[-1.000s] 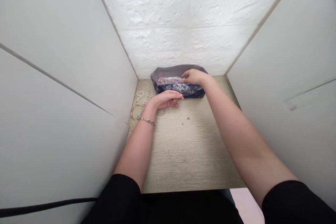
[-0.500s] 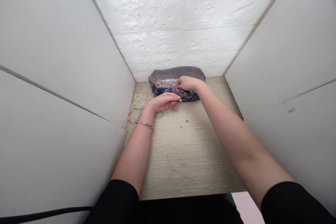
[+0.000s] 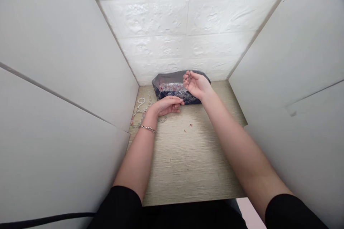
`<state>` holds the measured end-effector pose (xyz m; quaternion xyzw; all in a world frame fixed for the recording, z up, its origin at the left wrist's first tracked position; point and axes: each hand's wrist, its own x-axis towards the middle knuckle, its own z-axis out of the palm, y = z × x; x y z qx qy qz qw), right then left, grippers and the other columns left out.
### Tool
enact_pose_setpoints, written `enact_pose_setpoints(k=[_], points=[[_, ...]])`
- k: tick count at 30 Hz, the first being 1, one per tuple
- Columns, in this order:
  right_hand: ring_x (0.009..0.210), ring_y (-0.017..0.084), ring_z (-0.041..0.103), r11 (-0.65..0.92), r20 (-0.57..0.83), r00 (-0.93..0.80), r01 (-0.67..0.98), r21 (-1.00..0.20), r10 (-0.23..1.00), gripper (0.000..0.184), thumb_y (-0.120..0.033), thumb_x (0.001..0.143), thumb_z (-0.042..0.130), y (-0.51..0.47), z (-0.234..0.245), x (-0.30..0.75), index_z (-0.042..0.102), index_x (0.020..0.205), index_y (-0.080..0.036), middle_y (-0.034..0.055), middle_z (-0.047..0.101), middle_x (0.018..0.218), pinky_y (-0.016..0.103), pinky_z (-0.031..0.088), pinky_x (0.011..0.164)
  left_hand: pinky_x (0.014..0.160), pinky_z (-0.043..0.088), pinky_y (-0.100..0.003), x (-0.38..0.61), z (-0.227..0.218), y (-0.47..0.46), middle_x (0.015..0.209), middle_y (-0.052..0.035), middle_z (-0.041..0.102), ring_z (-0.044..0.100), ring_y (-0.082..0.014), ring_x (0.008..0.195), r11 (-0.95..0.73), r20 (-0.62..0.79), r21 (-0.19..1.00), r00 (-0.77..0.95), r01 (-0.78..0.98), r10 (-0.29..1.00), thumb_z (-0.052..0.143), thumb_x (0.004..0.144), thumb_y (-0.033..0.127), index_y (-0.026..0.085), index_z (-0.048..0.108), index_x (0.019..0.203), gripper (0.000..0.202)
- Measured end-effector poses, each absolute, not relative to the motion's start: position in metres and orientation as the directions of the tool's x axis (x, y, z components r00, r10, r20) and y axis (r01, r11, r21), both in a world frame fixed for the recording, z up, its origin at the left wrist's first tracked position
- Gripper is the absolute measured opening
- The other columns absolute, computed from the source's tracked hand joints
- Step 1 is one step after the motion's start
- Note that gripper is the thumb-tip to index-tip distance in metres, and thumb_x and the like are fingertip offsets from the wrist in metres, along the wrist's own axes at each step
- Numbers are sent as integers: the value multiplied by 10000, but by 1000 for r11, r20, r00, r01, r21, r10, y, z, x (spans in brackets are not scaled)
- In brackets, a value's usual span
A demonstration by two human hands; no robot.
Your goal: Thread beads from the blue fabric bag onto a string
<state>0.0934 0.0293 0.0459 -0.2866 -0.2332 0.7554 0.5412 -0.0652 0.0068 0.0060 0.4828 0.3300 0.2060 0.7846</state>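
Observation:
A dark blue patterned bag (image 3: 172,96) with a grey lining stands against the wall, its mouth spread. Small pink, red and white beads (image 3: 172,87) lie inside it. Just in front of the bag, my left hand (image 3: 169,105) has thumb and forefinger pinched together; what they hold, if anything, is too small to make out. My right hand (image 3: 196,84) is raised over the bag's right side, palm turned up and fingers curled in. Tiny dark specks show at its fingertips, too small to name.
Strands of beads (image 3: 141,104) lie on the wooden tabletop (image 3: 193,164) left of my left hand. Two tiny reddish bits (image 3: 190,125) rest near the middle. White panels (image 3: 67,71) close in both sides, and a white brick-pattern wall (image 3: 169,18) stands behind.
My right hand has come up out of the bag and turned palm up, fingers curled. My left hand has stayed nearly in place in front of the bag.

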Motion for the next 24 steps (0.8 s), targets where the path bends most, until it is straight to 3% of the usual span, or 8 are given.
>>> enact_pose_setpoints(k=[4, 7, 14, 24], points=[[446, 17, 302, -457, -168, -505, -528, -716, 847, 199, -244, 867, 328, -6, 36, 101, 424, 717, -156, -34, 312, 583, 96, 277, 409, 622, 441, -221, -64, 8, 5, 483, 63, 368, 384, -22, 469, 461, -319, 887, 686, -28, 654, 569, 706, 270, 118, 562, 710, 152], [417, 22, 233, -528, -188, -557, -548, -648, 809, 203, -243, 873, 318, -21, 20, 101, 406, 714, -155, -43, 242, 559, 88, 208, 362, 608, 441, -216, -64, 7, 5, 477, 67, 351, 364, -21, 453, 467, -316, 883, 680, -44, 662, 555, 712, 267, 123, 540, 691, 146], [346, 28, 110, -501, -235, -443, -733, -461, 865, 257, -275, 898, 246, -23, -1, 92, 395, 730, -150, -73, 179, 497, 110, 104, 283, 603, 450, -216, -65, 5, 4, 472, 69, 330, 355, -20, 447, 472, -322, 879, 653, -62, 685, 570, 700, 271, 123, 537, 685, 153], [314, 14, 111, -396, -254, -305, -744, -538, 918, 150, -241, 860, 374, -25, -8, 83, 478, 814, -143, -94, 205, 445, 105, 91, 265, 526, 435, -201, -63, 6, 3, 458, 93, 199, 228, -8, 388, 399, -293, 917, 630, -29, 719, 571, 710, 307, 141, 607, 821, 203]])
